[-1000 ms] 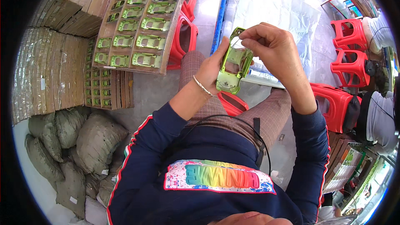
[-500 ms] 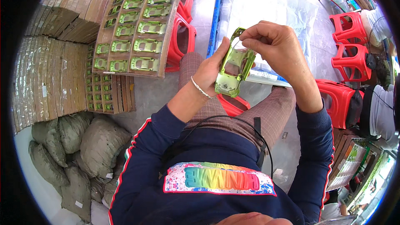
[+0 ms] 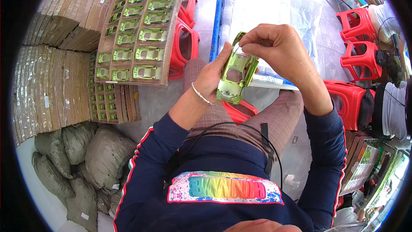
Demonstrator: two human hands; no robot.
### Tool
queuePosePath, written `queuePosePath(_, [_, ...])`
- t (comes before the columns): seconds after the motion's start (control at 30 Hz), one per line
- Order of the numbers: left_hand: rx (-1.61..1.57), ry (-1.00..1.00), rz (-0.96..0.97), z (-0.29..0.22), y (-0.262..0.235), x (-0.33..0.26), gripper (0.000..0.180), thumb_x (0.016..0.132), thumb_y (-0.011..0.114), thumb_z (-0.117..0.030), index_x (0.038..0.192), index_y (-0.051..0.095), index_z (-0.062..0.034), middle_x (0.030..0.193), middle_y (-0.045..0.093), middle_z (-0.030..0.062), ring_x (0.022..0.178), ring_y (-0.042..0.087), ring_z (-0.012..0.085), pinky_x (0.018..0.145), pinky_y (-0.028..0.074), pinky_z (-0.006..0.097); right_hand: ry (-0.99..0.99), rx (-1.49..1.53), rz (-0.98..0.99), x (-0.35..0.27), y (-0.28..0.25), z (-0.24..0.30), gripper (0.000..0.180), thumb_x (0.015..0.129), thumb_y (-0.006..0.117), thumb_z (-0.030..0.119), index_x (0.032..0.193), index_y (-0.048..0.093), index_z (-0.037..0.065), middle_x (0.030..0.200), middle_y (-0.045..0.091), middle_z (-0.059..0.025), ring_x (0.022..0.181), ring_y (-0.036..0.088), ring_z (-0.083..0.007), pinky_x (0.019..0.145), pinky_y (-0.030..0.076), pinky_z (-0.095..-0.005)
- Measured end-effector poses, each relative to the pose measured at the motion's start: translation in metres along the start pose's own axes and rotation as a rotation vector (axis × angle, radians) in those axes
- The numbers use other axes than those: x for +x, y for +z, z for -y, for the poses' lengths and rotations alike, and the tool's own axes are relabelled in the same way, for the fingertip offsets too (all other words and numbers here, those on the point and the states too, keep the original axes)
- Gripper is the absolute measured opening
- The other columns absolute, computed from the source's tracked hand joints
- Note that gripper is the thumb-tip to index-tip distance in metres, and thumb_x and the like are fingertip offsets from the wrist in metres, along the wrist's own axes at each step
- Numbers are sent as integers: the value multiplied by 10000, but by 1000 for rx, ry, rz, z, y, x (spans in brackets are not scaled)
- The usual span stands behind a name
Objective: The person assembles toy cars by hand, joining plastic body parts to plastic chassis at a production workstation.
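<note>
- Left hand (image 3: 209, 77) grips a green car shell (image 3: 231, 87).
- Right hand (image 3: 280, 48) at its far end, hold unclear — seemingly mid-work.
- Left of both — a shell-filled tray (image 3: 168, 56).

Well left of the fingers (image 3: 254, 33), brown cardboard stacks (image 3: 51, 90) stand packed together; lower left of the fingers, stuffed grey sacks (image 3: 107, 154) lie heaped. Well right of the fingers, red plastic stools (image 3: 358, 54) stand in a row, near another person's pale clothing (image 3: 394, 111).
</note>
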State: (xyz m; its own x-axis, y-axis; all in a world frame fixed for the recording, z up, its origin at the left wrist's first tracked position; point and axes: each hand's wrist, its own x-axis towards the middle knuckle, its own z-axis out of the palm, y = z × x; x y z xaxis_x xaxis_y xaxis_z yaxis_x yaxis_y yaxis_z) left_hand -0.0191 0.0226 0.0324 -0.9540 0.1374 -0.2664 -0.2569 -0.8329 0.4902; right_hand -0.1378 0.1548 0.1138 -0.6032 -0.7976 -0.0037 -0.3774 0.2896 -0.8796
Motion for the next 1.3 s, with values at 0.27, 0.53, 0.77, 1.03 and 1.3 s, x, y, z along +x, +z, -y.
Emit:
queuePosePath(0.27, [25,-20,-85,2,4,1,607,975,315,-548,1210,521,-28,976,649,160,821,664,226,703,554,331,-44,-113,-50,-3,7,-13,113,766,680,41,873,706,13,754,687,-101,667,656,-155,647,521,-286])
queuePosePath(0.53, [-67,-43,-119,12,-7,1,570,977,330,-537,1160,545,-41,909,658,126,772,662,218,675,554,322,-166,-535,-138,-16,18,-1,71,735,680,144,766,651,87,849,648,-52,843,627,-271,713,484,-396])
queuePosePath(0.77, [0,-81,-105,18,-11,-1,566,978,330,-534,1144,550,-39,915,656,126,778,663,218,677,553,322,-318,-467,-209,-18,22,-21,120,715,717,117,776,628,64,957,599,-85,923,587,-277,825,450,-398])
queuePosePath(1.03, [228,-22,-67,3,-3,-8,313,965,504,-291,1120,539,-21,872,634,68,749,650,145,628,531,261,-191,-438,-152,-17,33,-17,135,756,682,117,840,609,41,940,584,-103,848,590,-311,813,449,-395])
queuePosePath(1.3, [1218,256,-338,-3,1,-11,274,911,553,-126,1159,567,-12,897,658,70,779,619,131,692,478,281,-355,-649,-245,-18,44,-19,80,784,629,106,824,585,51,910,564,-84,817,574,-272,785,449,-381])
